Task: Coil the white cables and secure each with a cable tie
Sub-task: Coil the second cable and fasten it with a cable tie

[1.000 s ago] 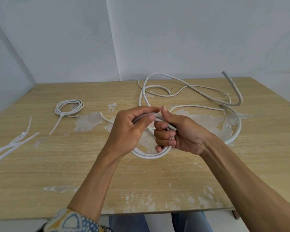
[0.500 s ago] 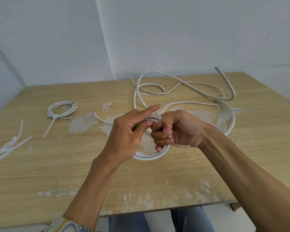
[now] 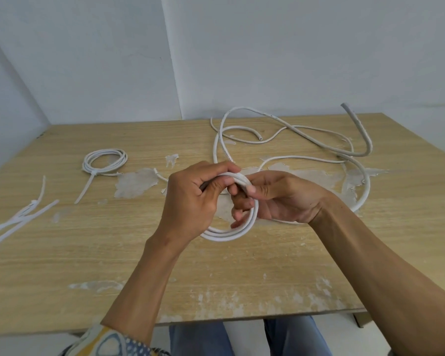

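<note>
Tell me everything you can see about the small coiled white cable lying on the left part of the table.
The small coiled white cable is a neat round bundle of several thin, smooth, plastic-looking turns, lying flat on the light wooden table. A white cable tie cinches its near-left edge, and the tie's long tail points toward the near left. A short cable end pokes out to the right of the tie. Neither the left hand nor the right hand touches it.

Both bare forearms reach forward, hands meeting in the middle. The left hand (image 3: 190,201), back toward the camera, curls its fingers over the top of the white cable coil (image 3: 229,236); the right hand (image 3: 275,199) pinches it under the thumb, fingers hooked through the loop
</note>
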